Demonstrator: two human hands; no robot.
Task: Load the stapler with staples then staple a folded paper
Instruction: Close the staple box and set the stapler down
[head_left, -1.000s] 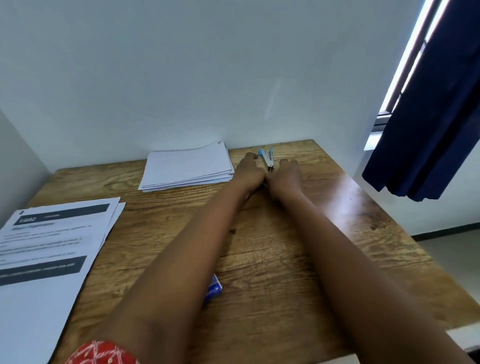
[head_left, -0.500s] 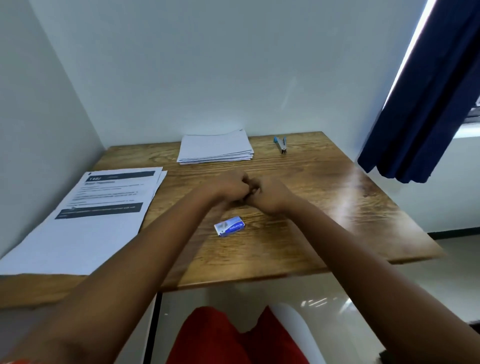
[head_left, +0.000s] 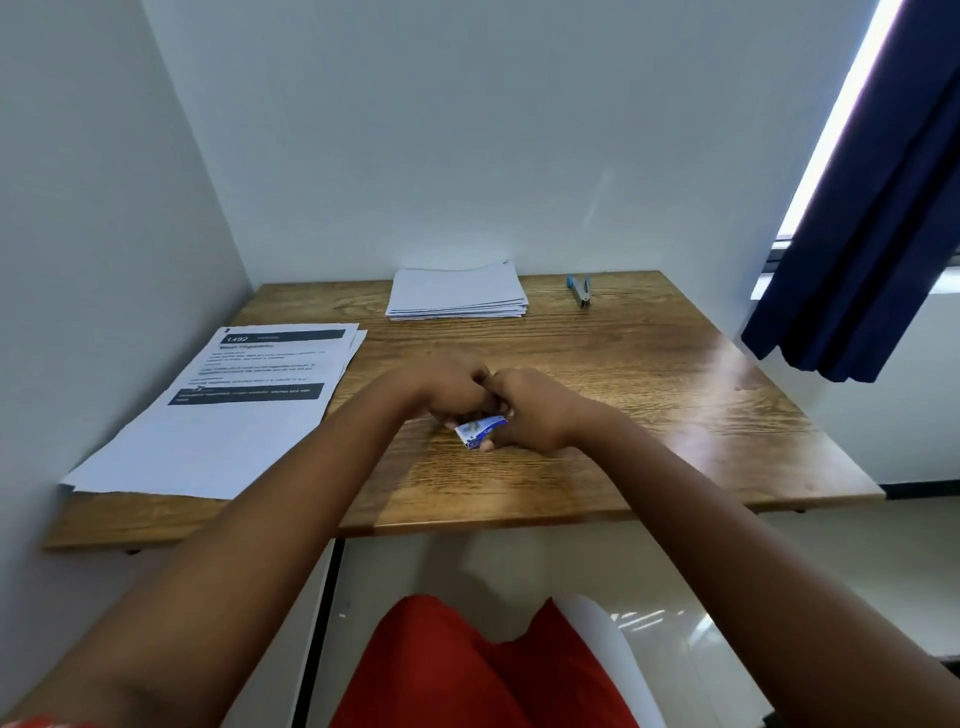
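Both forearms reach in from the lower corners to mid-frame, where the left hand and right hand meet, fingers curled, knuckles touching.

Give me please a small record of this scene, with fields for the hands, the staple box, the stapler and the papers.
left hand: fingers curled, at the staple box
right hand: holds the staple box
staple box: small, blue and white, between both hands, low over the table
stapler: far edge of table, untouched, right of the blank stack
blank paper stack: far edge, by the wall
printed sheets: left side of table
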